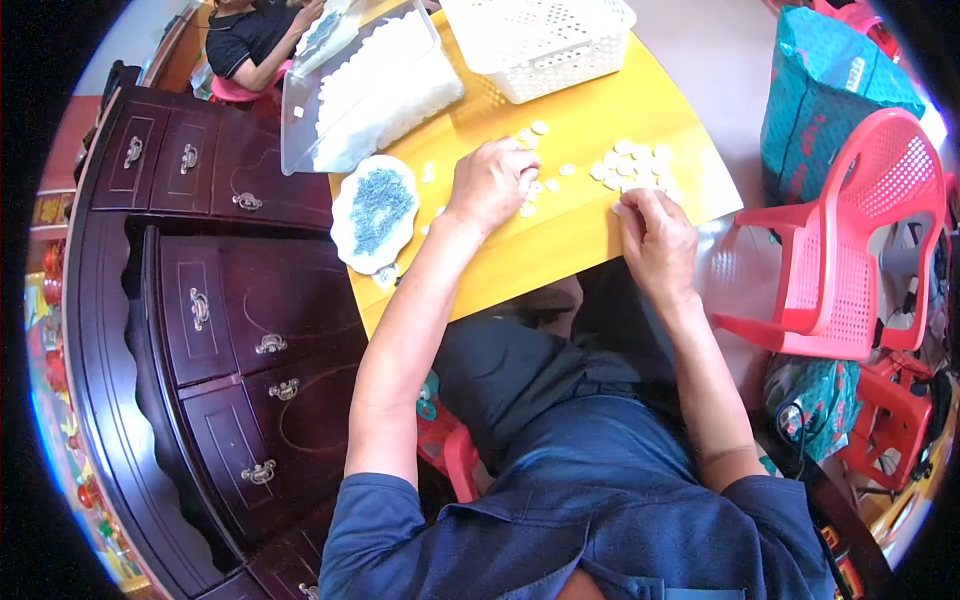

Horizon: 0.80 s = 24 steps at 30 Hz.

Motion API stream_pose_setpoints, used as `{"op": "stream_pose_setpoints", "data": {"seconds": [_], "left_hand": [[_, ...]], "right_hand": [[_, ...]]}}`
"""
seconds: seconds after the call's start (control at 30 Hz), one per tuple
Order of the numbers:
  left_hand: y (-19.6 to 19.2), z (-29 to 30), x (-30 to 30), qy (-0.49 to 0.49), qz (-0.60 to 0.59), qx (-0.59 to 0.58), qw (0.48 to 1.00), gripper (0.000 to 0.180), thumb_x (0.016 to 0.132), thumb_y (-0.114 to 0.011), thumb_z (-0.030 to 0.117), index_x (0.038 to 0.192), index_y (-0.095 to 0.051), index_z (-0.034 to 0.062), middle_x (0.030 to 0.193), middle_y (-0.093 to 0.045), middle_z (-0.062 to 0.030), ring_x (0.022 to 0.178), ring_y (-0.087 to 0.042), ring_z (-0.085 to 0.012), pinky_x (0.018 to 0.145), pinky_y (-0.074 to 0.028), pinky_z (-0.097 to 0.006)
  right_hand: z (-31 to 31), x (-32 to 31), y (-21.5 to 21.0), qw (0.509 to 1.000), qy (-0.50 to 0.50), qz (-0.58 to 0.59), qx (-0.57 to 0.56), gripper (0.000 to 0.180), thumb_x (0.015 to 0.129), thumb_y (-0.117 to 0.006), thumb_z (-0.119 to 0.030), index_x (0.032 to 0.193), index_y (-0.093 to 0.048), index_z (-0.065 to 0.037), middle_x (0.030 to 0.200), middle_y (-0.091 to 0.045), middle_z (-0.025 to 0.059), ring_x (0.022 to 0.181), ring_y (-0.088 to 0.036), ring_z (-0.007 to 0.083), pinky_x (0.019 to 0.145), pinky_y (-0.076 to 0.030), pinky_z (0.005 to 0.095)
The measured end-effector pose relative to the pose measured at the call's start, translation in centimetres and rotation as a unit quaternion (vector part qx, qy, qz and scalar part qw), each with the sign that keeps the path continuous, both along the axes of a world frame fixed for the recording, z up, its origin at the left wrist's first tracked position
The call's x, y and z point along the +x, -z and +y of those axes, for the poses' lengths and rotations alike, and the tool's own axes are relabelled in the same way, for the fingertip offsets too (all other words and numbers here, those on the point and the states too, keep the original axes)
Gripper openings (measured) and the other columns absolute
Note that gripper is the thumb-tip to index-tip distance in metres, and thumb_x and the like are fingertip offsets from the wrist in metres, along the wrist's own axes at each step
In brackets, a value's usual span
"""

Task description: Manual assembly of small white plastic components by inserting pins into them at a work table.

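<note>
My left hand rests on the yellow table with its fingers curled together, close to a few small pale discs. What those fingers hold, if anything, is hidden. At the table's near edge, my right hand is closed, thumb and fingertips together; a tiny pale bit seems to show there, too small to name. Just beyond it lies a loose group of small whitish round discs. Left of my left forearm, a white scalloped dish holds many thin blue-grey slivers.
A clear bin heaped with white pieces stands at the back left, beside a white perforated basket. Another person sits beyond the bin. A dark wooden cabinet borders the left; a pink plastic chair stands right.
</note>
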<state>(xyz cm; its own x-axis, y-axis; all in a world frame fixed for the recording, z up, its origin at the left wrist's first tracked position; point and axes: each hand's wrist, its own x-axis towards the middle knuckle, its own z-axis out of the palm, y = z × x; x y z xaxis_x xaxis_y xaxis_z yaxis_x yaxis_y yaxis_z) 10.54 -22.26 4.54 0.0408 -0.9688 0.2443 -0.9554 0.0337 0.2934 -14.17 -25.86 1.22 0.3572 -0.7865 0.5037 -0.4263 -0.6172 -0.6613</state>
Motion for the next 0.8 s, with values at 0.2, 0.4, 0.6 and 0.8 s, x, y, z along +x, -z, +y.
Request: {"op": "stream_pose_setpoints", "data": {"seconds": [0.2,0.4,0.6,0.8], "left_hand": [[-0.9,-0.6,-0.4,0.037,-0.051,0.015,0.998,0.006,0.081,-0.068,0.015,0.077,-0.071,0.0120,0.082,-0.067,-0.0061,0.084,-0.068,-0.0279,0.070,-0.055,-0.041],[-0.4,-1.4,0.8,0.113,-0.134,0.028,0.984,0.011,0.078,-0.067,0.014,0.069,-0.062,0.0118,0.079,-0.062,-0.0051,0.082,-0.066,-0.0267,0.066,-0.055,-0.041],[-0.5,-2.0,1.3,0.138,-0.145,0.027,0.979,0.011,0.081,-0.067,0.014,0.072,-0.061,0.0104,0.079,-0.062,-0.0054,0.080,-0.066,-0.0263,0.065,-0.055,-0.041],[0.0,-2.0,1.8,0.137,-0.131,0.011,0.982,0.009,0.083,-0.066,0.014,0.075,-0.063,0.0096,0.081,-0.065,-0.0063,0.079,-0.067,-0.0270,0.067,-0.056,-0.041]], "right_hand": [[0.1,-0.1,-0.2,1.000,-0.003,0.009,0.011,0.012,0.086,-0.072,-0.010,0.093,-0.062,-0.008,0.084,-0.065,0.0100,0.082,-0.065,0.0314,0.072,-0.053,0.0407],[0.2,-0.2,-0.7,0.999,-0.009,0.005,0.031,0.013,0.085,-0.073,-0.005,0.095,-0.063,-0.004,0.088,-0.067,0.0126,0.082,-0.067,0.0315,0.073,-0.054,0.0390],[0.3,-0.2,-0.7,0.999,-0.010,-0.016,0.042,0.015,0.086,-0.073,-0.004,0.098,-0.064,-0.003,0.088,-0.067,0.0126,0.077,-0.067,0.0271,0.070,-0.054,0.0366],[0.6,-0.1,-0.9,0.994,-0.012,-0.086,0.062,0.016,0.087,-0.072,-0.005,0.101,-0.064,-0.005,0.091,-0.068,0.0091,0.075,-0.067,0.0238,0.068,-0.054,0.0347]]}}
